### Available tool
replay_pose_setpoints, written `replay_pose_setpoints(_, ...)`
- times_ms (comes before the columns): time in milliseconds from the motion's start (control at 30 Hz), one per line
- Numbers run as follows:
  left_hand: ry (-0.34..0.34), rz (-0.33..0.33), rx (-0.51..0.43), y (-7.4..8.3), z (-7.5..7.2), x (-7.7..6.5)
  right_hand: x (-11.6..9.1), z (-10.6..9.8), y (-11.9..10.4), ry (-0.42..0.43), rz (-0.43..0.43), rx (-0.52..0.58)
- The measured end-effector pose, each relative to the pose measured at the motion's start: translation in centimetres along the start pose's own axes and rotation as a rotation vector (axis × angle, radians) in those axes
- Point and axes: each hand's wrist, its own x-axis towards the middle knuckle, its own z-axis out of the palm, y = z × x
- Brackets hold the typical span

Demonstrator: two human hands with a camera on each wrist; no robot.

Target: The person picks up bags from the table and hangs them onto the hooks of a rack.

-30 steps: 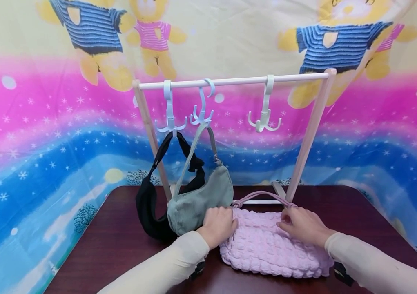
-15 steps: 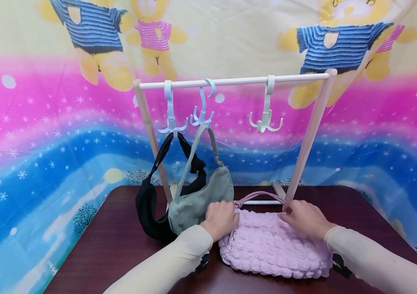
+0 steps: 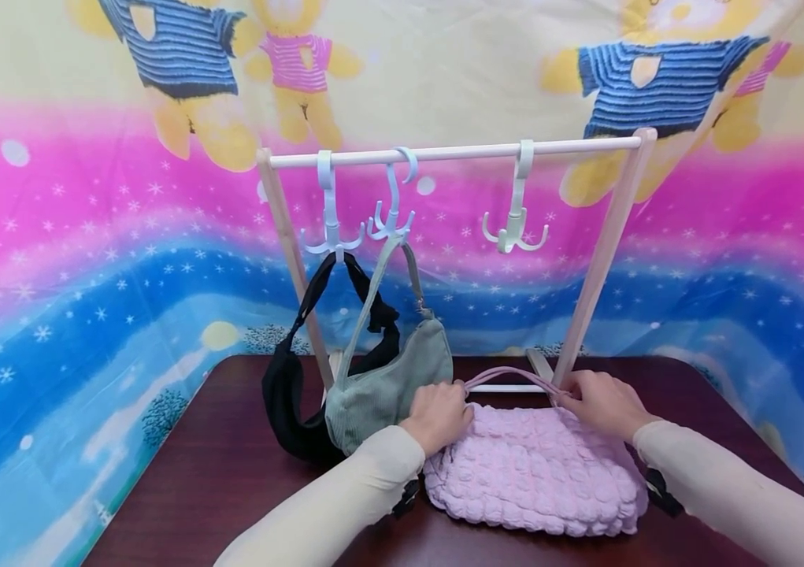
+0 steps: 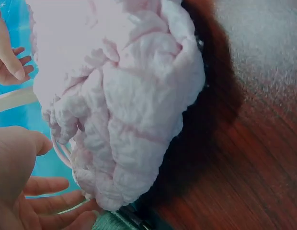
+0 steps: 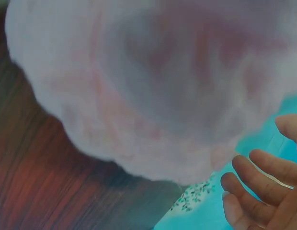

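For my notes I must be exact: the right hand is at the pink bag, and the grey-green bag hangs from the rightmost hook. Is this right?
Not quite: the grey-green bag hangs from the middle hook, not the rightmost hook, as the head view shows. The right hand is indeed at the pink bag.

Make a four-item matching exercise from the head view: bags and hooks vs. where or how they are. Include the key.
1. pink bag
2. grey-green bag
3. black bag
4. rightmost hook

A. strap on the middle hook
B. on the bar, nothing hung from it
C. strap on the leftmost hook
D. on no hook, left hand and right hand at its top corners

Pairs: 1-D, 2-A, 3-C, 4-B
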Motion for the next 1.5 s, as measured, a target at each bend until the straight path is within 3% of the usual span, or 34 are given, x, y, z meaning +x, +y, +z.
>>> replay_pose_setpoints(567, -0.03, 0.01, 0.074, 0.4, 0.4, 1.1, 1.5, -0.4, 1.8, -0.151, 0.136, 0.002)
replay_pose_setpoints(867, -0.086, -0.007, 0.043, 0.3, 0.5, 1.3, 1.2, 0.0, 2.1, -0.2, 0.121, 0.05)
replay_pose_setpoints(1233, -0.079, -0.038, -0.014, 0.3, 0.3, 0.9, 1.2, -0.4, 1.8, -0.191, 0.091, 0.001)
replay_pose_setpoints(1500, -0.091, -0.061, -0.063, 0.5, 0.0, 0.5, 0.9, -0.6, 1.8, -0.233, 0.1, 0.037)
